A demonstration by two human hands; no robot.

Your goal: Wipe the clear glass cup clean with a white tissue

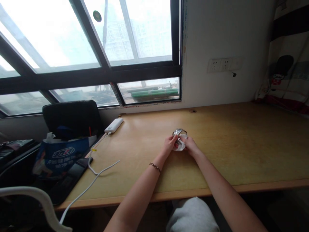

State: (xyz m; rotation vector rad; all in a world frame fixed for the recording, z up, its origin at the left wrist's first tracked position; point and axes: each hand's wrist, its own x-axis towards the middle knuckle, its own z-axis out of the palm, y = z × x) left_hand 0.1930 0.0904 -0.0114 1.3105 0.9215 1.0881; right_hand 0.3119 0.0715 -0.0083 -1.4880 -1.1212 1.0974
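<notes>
Two hands, left hand (pixel 169 144) and right hand (pixel 190 145) fingers holding one crumpled wrapper (pixel 180 138), one desk (pixel 241 145)

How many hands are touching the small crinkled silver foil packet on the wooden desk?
2: the left hand grips the small crinkled silver foil packet on its left side, the right hand on its right.

White lettering is printed on the blue bag (pixel 60 157) left of the desk, but it cannot be read clearly.

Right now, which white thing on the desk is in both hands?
The crumpled silvery-white packet, pinched between left hand and right hand. The white power bank lies untouched by the window.
</notes>
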